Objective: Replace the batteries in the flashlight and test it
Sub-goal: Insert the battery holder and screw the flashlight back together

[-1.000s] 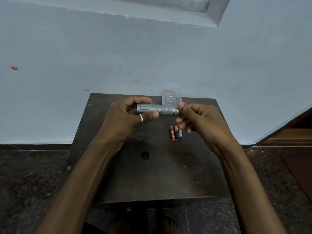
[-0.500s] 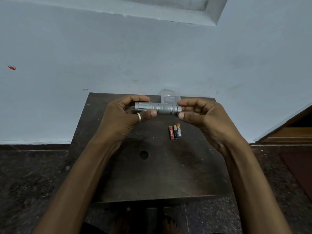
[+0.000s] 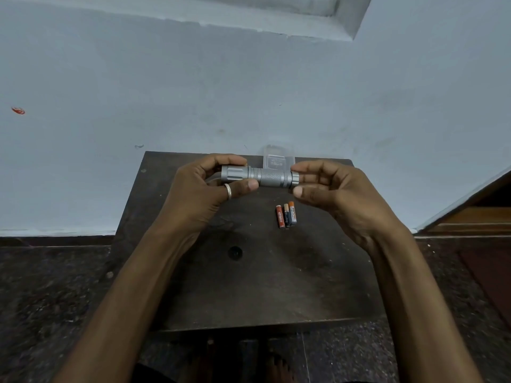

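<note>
A silver flashlight [image 3: 265, 176] lies level in the air above the far part of a dark wooden table [image 3: 249, 286]. My left hand [image 3: 204, 194], with a ring on the thumb, grips its wide head end. My right hand [image 3: 337, 194] pinches the tail cap at the right end between thumb and fingers. Three small batteries [image 3: 286, 215] lie side by side on the table just below the flashlight, between my hands. One is red, the other two dark with orange tips.
A clear plastic case [image 3: 278, 158] stands at the table's far edge, behind the flashlight, against a pale blue wall [image 3: 249, 92]. A round hole [image 3: 235, 252] marks the tabletop's middle. Dark speckled floor surrounds the table; a wooden step [image 3: 475, 217] lies at right.
My right hand has shifted its grip on the tail end, fingers turning from curled under to spread around the cap. The flashlight stays level and in about the same place.
</note>
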`<state>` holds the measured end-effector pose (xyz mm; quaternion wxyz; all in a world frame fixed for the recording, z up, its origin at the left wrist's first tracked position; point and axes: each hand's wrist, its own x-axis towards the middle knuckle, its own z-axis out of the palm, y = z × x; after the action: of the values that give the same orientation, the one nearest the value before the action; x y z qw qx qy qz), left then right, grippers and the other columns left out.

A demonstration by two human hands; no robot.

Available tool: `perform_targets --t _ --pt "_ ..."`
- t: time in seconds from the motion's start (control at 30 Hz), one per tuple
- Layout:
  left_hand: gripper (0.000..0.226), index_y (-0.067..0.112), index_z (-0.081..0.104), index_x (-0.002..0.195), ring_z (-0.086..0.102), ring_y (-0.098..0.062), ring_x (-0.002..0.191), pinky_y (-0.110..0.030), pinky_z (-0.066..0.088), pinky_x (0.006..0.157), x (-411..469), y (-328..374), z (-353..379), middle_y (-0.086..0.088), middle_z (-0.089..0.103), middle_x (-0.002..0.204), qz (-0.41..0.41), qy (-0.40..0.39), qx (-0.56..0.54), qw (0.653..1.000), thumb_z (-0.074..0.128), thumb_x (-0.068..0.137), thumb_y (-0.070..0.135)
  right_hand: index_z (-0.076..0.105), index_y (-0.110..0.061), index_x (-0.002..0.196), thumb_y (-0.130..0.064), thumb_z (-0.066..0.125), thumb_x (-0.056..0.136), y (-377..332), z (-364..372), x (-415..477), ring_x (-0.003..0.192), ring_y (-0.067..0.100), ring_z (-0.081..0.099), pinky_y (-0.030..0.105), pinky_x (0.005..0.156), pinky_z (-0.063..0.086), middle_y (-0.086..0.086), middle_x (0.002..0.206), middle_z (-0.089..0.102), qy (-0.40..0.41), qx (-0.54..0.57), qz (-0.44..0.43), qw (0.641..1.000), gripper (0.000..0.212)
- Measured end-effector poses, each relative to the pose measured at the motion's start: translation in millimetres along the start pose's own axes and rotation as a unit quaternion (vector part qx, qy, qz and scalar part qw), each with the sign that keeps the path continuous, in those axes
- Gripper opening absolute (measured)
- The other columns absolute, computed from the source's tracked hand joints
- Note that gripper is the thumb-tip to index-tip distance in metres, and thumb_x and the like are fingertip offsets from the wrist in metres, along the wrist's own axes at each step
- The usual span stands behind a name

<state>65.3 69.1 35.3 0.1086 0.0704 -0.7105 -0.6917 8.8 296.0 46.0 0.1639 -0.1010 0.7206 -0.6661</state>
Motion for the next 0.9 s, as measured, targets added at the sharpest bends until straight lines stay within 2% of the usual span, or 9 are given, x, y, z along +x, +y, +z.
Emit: perform_targets --t 0.13,0.23,0.3,0.43,0.5,0.57,0.67,0.8,0.9 --pt "0.039 0.01 0.072 0.104 0.07 -0.003 0.086 -0.012 0.052 0.074 0 0 0 -0.001 0.074 0.1 0.002 0.003 -0.001 1.0 0.085 0.067 0.006 0.071 -0.002 0.101 -0.012 0.066 0.095 -3 6 1 0.07 0.008 0.068 0.018 0.063 0.055 0.008 0.086 0.073 0.003 -0.029 0.019 0.999 0.013" --pt "0.039 0.009 0.072 0.104 0.07 -0.001 0.084 -0.012 0.052 0.073 1 0 -1 0.0 0.074 0.098 0.005 0.003 -0.001 1.0 0.085 0.067 0.006 0.068 0.0 0.089 -0.034 0.056 0.101 -1 10 2 0.064 0.01 0.066 0.022 0.061 0.053 0.006 0.076 0.071 0.001 -0.086 0.029 0.996 0.038" --pt "0.039 0.009 0.072 0.103 0.069 -0.001 0.082 -0.011 0.051 0.073 0 0 0 -0.001 0.074 0.098 0.005 0.005 0.0 1.0 0.085 0.067 0.006 0.067 0.008 0.098 -0.04 0.051 0.102 0 13 3 0.067 0.013 0.067 0.024 0.061 0.054 0.008 0.08 0.072 0.005 -0.082 0.041 0.996 0.052" --pt "0.039 0.011 0.073 0.103 0.069 0.001 0.082 -0.011 0.051 0.072 1 1 -1 0.002 0.073 0.098 0.004 0.008 0.004 1.0 0.085 0.066 0.007 0.067 -0.003 0.119 -0.018 0.063 0.098 -2 8 1 0.089 0.017 0.073 0.027 0.076 0.06 0.016 0.102 0.072 -0.002 -0.023 0.009 1.0 0.026" --pt "0.039 0.012 0.073 0.103 0.068 0.002 0.082 -0.011 0.051 0.073 0 2 -1 0.004 0.073 0.096 0.005 0.009 0.002 1.0 0.085 0.066 0.008 0.068 -0.008 0.119 0.002 0.068 0.09 -2 6 0 0.096 0.019 0.071 0.025 0.081 0.059 0.021 0.11 0.073 -0.01 -0.012 -0.008 1.0 0.031" --pt "0.038 0.01 0.072 0.103 0.068 0.002 0.081 -0.012 0.051 0.073 0 2 -2 0.005 0.072 0.095 0.005 0.01 -0.004 1.0 0.085 0.067 0.006 0.068 -0.006 0.119 0.006 0.069 0.088 -1 6 0 0.094 0.018 0.072 0.023 0.079 0.058 0.021 0.109 0.074 -0.005 -0.015 -0.012 1.0 0.033" --pt "0.038 0.01 0.072 0.104 0.068 0.002 0.081 -0.011 0.051 0.072 0 2 -1 0.004 0.072 0.095 0.006 0.012 -0.004 1.0 0.085 0.068 0.006 0.069 -0.002 0.107 -0.013 0.062 0.098 -4 12 0 0.079 0.012 0.073 0.023 0.072 0.059 0.008 0.087 0.075 -0.007 -0.045 0.0 0.999 0.015" --pt "0.038 0.009 0.072 0.104 0.068 0.002 0.082 -0.011 0.051 0.072 0 2 0 0.002 0.072 0.098 0.01 0.01 0.003 1.0 0.084 0.068 0.005 0.068 -0.002 0.09 -0.044 0.047 0.103 -4 21 1 0.061 0.013 0.068 0.025 0.061 0.054 0.006 0.068 0.067 0.014 -0.109 0.022 0.994 0.049" --pt "0.037 0.01 0.072 0.103 0.068 0.002 0.082 -0.011 0.051 0.072 0 3 -1 0.002 0.072 0.098 0.01 0.011 -0.002 1.0 0.084 0.069 0.005 0.071 0.0 0.102 -0.044 0.045 0.104 -4 21 1 0.068 0.014 0.072 0.026 0.063 0.056 0.01 0.078 0.072 0.025 -0.088 0.027 0.995 0.051"
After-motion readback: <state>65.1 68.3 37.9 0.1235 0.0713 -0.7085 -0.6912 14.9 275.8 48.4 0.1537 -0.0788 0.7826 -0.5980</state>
